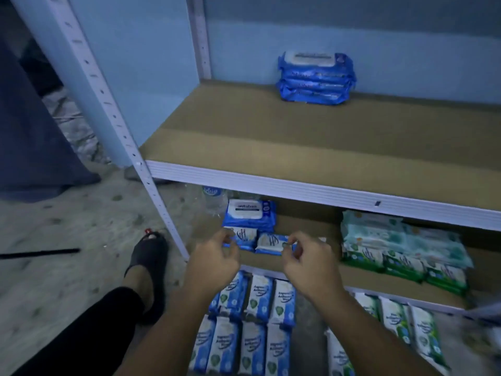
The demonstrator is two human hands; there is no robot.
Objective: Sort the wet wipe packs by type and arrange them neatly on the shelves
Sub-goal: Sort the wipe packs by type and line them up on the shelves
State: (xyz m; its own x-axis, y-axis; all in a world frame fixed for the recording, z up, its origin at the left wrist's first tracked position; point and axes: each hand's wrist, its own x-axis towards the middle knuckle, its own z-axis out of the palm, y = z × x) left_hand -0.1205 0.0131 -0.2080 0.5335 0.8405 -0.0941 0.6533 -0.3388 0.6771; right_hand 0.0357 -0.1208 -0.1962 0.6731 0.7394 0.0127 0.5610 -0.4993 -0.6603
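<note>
- Two wipe packs lie side by side, touching, at the front of the middle shelf (311, 222), centre of the frame: the left small blue pack (244, 236) and the right small blue pack (271, 243)
- The left hand (215, 257) pinches the outer end of the left small blue pack with curled fingertips; the right hand (307, 260) pinches the right small blue pack's outer end likewise
- Just behind them sits a larger blue lidded pack (250, 214) (white flip lid facing up)
- Further right on that shelf, well apart, are piled green packs (401, 248)
- On the upper shelf (271, 137), a blue stack (315, 80) stands against the back wall
- Rows of blue packs (252, 321) fill the bottom of the frame
- Lower left, a foot in a black shoe (149, 256) stands near the white shelf post (151, 185)
</note>
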